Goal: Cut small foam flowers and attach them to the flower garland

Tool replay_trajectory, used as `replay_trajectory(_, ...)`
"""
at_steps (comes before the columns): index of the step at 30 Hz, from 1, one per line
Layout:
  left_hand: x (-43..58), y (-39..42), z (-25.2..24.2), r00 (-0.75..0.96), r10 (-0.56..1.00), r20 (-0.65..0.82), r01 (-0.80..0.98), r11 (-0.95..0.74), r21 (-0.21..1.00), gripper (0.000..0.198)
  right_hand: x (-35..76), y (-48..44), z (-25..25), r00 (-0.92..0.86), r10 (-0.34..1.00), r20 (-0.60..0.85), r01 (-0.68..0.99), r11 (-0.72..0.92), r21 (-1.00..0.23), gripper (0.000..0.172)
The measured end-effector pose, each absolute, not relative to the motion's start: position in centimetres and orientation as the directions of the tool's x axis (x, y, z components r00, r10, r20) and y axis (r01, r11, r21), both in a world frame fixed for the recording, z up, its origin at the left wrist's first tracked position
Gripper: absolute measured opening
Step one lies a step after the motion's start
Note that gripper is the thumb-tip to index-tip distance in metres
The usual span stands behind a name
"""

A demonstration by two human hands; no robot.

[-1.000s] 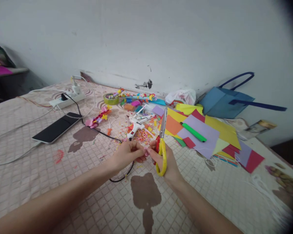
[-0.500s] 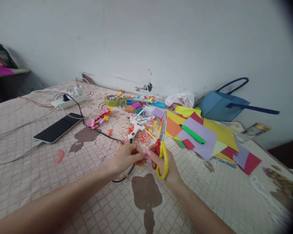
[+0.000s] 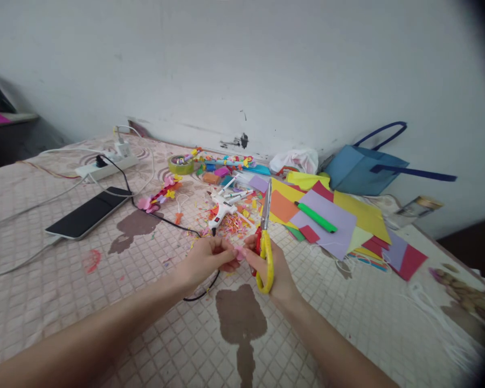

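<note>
A small pink piece [image 3: 240, 253], perhaps paper or foam, is pinched between the fingertips of both hands. My left hand [image 3: 208, 260] is closed on its left side. My right hand [image 3: 278, 269] touches the piece with thumb and fingertip and also holds a pair of scissors [image 3: 265, 237]. The scissors have red and yellow handles, and their blades point up and away, pressed together. Just beyond my hands lies a white glue gun [image 3: 221, 210] among colourful paper scraps [image 3: 236, 225]. Its black cord runs behind my left hand.
Coloured sheets [image 3: 327, 218] with a green marker [image 3: 316, 217] lie at right, before a blue bag [image 3: 366, 170]. At left are a phone [image 3: 89, 213], a power strip [image 3: 107, 167] and a flower-decorated strip [image 3: 161, 197]. A tape roll [image 3: 181, 165] sits near the wall.
The whole view has shifted slightly, so things appear a little further left and up. Both hands keep hold of the pink piece, and the scissors stay in my right hand.
</note>
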State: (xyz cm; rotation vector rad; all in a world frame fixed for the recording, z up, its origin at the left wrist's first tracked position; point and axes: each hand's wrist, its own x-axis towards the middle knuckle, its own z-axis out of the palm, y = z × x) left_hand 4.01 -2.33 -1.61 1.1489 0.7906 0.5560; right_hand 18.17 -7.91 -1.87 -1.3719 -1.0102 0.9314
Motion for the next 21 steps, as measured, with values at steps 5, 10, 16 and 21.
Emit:
replay_trajectory(5,4.04,-2.52,-1.49,0.571,0.794,-0.208,0.004,0.251,0.968,0.026,18.08,-7.92,-1.68,0.328,0.945,0.018,0.061,-0.002,-0.998,0.032)
replay_trajectory(10,4.03,-2.61,-1.56,0.58,0.785,-0.219,0.023,0.253,0.967,0.028,18.07,-7.98,-1.77,0.307,0.952,0.017,0.056,0.0,-0.998,0.028)
replay_trajectory(16,3.92,-2.49,-1.7,0.583,0.784,-0.213,0.003,0.259,0.966,0.03,18.17,-8.11,-2.0,0.317,0.948,0.002,0.069,-0.021,-0.997,0.034)
replay_trajectory(21,3.75,-2.1,-0.99,0.521,0.838,-0.162,-0.161,0.283,0.945,0.026,18.0,-8.53,-1.87,0.282,0.959,0.036,0.087,0.011,-0.996,0.037)
